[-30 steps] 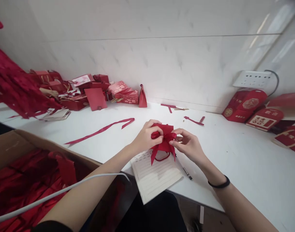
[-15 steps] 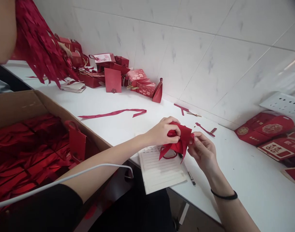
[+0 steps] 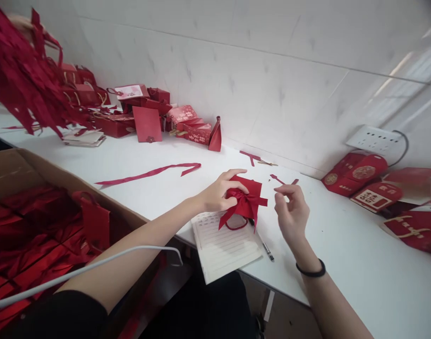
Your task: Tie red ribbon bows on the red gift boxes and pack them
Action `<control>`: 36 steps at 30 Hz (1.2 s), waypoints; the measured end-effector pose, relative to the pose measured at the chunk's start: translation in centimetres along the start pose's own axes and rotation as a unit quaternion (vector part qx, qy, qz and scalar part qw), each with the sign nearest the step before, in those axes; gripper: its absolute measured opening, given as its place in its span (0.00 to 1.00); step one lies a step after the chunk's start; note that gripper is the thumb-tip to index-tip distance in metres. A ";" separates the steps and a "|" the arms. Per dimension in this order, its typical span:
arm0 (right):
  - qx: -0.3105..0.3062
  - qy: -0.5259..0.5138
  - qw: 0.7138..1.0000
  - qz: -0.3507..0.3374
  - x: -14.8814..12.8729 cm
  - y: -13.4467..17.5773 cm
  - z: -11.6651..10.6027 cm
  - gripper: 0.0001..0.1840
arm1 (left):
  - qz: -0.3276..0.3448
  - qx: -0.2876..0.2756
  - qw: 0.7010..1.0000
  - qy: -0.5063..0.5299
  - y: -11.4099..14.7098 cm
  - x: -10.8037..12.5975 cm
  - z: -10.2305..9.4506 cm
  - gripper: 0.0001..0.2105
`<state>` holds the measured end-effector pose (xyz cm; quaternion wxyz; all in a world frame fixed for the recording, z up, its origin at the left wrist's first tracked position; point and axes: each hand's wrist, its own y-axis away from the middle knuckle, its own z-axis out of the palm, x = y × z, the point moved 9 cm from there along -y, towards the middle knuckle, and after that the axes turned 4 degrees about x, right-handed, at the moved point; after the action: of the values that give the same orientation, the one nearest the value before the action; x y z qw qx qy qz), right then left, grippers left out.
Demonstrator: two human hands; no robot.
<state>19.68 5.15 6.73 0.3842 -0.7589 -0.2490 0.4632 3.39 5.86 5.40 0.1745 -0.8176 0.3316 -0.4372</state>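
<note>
My left hand (image 3: 224, 192) grips a small red gift box (image 3: 252, 186) from its left side, thumb and fingers over the tied bow. The ribbon tails (image 3: 249, 207) hang down its front, and a short end sticks out to the right. A dark red cord handle (image 3: 236, 226) loops below the box, above a lined notebook (image 3: 229, 249). My right hand (image 3: 292, 207) is apart from the box, just to its right. Its fingers are loosely curled with a gap at the thumb, and nothing shows in them. Beside the notebook lies a pen (image 3: 267, 249).
On the left, a cardboard box (image 3: 11, 165) holds several red ribboned boxes. A hanging bunch of red ribbons (image 3: 28, 80) is at upper left. Red gift boxes (image 3: 147, 123) line the wall, more (image 3: 356, 172) at right by a power strip (image 3: 374, 139). A loose ribbon (image 3: 148, 173) lies on the table.
My right hand has let go of the ribbon and drawn away to the right. My left hand stays on the box. The hanging ribbons have shifted left as the view turned right.
</note>
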 end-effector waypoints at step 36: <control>-0.125 0.030 0.961 -0.246 -5.3 3.5 5.3 0.06 | -0.030 0.139 0.990 0.005 0.5 -1.6 -3.2 0.02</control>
<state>12.65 1.15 5.13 0.3953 -0.7299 -0.4721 0.2968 -0.06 6.65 5.94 0.2711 -0.7927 0.2438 -0.4885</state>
